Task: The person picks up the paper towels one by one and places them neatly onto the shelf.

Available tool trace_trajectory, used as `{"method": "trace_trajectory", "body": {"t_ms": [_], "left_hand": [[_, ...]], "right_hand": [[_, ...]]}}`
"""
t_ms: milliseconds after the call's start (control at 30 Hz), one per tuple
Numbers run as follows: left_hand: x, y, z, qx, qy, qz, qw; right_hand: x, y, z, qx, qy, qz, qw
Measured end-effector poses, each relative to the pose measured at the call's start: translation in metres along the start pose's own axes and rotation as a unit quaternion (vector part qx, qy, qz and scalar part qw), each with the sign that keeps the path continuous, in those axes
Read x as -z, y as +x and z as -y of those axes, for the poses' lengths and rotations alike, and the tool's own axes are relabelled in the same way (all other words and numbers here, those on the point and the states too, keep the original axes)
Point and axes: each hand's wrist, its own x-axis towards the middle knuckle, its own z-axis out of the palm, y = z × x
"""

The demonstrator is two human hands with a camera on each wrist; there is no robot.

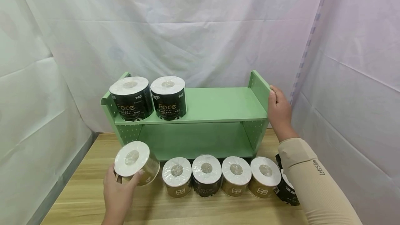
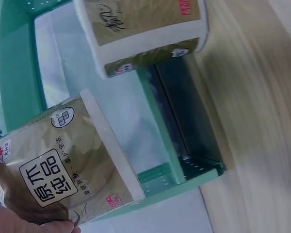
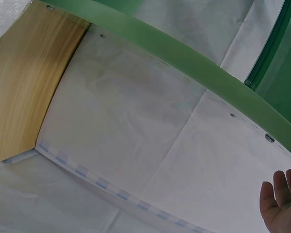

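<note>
White cloth [image 1: 187,30] hangs in loose folds behind and on both sides of a wood-grain surface [image 1: 81,197]. A green two-tier shelf [image 1: 218,103] stands along the surface's far edge, its side panels dotted with small holes. Between the shelf and the surface's near edge, a row of wrapped paper rolls stands on end: gold [image 1: 177,177], black, gold, gold, then dark wrapping partly hidden behind a beige sleeve [image 1: 318,180]. Two dark rolls [image 1: 134,101] stand side by side on the upper tier, toward its left end.

At the shelf's right side panel is the right hand [image 1: 280,112], fingers loosely extended and holding no roll; how firmly it touches the panel cannot be told. Toward the surface's left edge, the left hand [image 1: 120,190] grips a gold-wrapped roll [image 1: 137,162], tilted and apparently lifted, thumb and fingers on opposite sides.

The roll is probably light and soft, easily dented, its glossy film a little slippery. A wide, gentle hold around the curved side should suit it; hard squeezing could crush the core.
</note>
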Motion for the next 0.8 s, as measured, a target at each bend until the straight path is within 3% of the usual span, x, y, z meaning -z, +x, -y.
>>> {"method": "trace_trajectory", "body": {"t_ms": [433, 800], "left_hand": [[0.001, -0.006, -0.017, 0.006, -0.065, -0.001, 0.9979], [0.003, -0.011, -0.032, 0.002, -0.092, 0.007, 0.9957]], "right_hand": [[0.001, 0.0, 0.0, 0.007, -0.009, -0.001, 1.0], [0.001, 0.0, 0.001, 0.004, -0.004, 0.003, 1.0]]}}
